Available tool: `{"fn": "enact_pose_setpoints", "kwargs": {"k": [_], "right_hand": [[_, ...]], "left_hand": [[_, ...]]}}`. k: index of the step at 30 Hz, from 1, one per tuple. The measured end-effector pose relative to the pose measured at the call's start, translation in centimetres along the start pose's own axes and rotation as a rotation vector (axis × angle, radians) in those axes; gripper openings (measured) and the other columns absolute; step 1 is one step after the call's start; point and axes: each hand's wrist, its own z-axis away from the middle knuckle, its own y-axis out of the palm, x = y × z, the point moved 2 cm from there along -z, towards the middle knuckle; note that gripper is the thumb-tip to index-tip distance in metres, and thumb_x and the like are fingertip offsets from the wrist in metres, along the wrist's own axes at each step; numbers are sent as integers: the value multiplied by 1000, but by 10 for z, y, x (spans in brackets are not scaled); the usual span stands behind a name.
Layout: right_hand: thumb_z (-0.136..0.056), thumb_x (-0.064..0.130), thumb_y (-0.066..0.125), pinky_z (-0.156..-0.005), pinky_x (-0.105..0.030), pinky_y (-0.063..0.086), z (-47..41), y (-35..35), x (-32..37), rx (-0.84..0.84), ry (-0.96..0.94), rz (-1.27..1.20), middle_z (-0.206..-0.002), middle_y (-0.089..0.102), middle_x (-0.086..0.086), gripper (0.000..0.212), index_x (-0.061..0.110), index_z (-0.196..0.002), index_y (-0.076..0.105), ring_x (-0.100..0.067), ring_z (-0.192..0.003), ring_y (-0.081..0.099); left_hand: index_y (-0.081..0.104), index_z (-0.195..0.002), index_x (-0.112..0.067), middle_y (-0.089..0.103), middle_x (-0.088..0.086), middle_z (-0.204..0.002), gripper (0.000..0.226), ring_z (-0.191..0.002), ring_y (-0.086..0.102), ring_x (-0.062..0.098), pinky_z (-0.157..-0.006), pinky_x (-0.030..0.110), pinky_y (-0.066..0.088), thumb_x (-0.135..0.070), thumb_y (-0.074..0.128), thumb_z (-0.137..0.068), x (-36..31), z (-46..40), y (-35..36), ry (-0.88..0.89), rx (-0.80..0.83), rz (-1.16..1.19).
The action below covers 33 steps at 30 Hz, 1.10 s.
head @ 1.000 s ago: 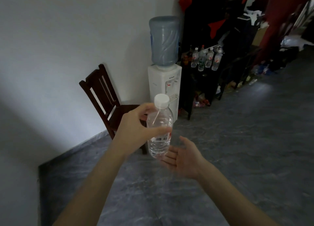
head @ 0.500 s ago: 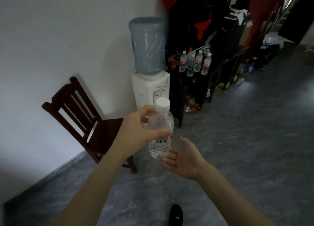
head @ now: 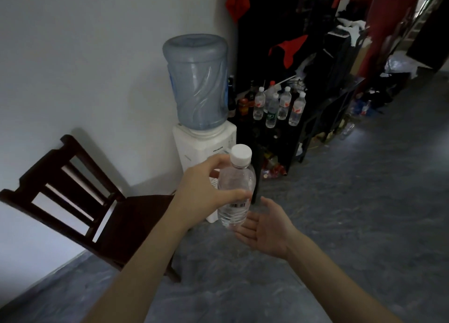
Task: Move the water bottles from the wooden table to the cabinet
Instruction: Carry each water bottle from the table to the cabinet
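Observation:
My left hand (head: 204,189) grips a clear water bottle (head: 237,191) with a white cap, held upright in front of me. Just below and to the right of the bottle's base, my right hand (head: 264,228) is held palm up with straight fingers, holding nothing. Ahead stands a black cabinet (head: 298,138), and several water bottles (head: 279,104) with white caps stand on its top. The wooden table is out of view.
A white water dispenser (head: 204,143) with a big blue jug (head: 196,79) stands against the wall left of the cabinet. A dark wooden chair (head: 92,201) sits at the left. Clothes and clutter (head: 340,31) fill the back right. Grey floor (head: 352,213) stretches to the right.
The view has drawn nearer to the dispenser and cabinet, and the chair has slid left and lower. My hands keep the same hold on the bottle.

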Motion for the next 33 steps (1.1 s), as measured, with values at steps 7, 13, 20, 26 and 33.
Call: {"fn": "enact_pose_setpoints", "kwargs": {"k": [7, 13, 20, 26, 33], "right_hand": [[-95, 59, 38, -80, -42, 52, -49, -7, 57, -17, 22, -31, -121, 68, -22, 70, 0, -131, 54, -35, -114, 64], [-96, 58, 37, -88, -42, 50, -95, -7, 123, -24, 7, -52, -125, 65, -22, 70, -1, -131, 55, -36, -117, 61], [-95, 57, 40, -83, -43, 51, -154, 14, 224, -11, -49, -62, -121, 68, -22, 69, -1, -127, 59, -35, -113, 64], [-95, 59, 39, -82, -42, 52, -193, 0, 273, -79, -51, -111, -121, 69, -20, 70, 1, -126, 61, -34, -115, 63], [-96, 56, 35, -95, -43, 47, -225, -40, 318, -126, -48, -205, -99, 75, -21, 63, 0, -105, 64, -35, -110, 63]], "left_hand": [[63, -115, -51, 69, -28, -113, 64, -105, 64, -4, -87, 27, 56, -65, 82, -56, 28, -78, 15, -25, 29, -12], [62, -113, -53, 69, -30, -109, 59, -102, 63, -8, -76, 13, 49, -59, 87, -60, 50, -160, 21, -3, 77, 5], [56, -108, -65, 64, -39, -108, 56, -102, 60, -14, -75, 13, 46, -65, 83, -58, 63, -280, 12, 60, 98, -16], [46, -105, -75, 58, -48, -110, 56, -105, 55, -21, -71, 7, 44, -71, 78, -59, 80, -354, 38, 147, 215, -67], [53, -114, -61, 62, -44, -105, 62, -102, 59, -17, -78, 0, 41, -56, 89, -64, 110, -416, 76, 122, 300, -44]]}}
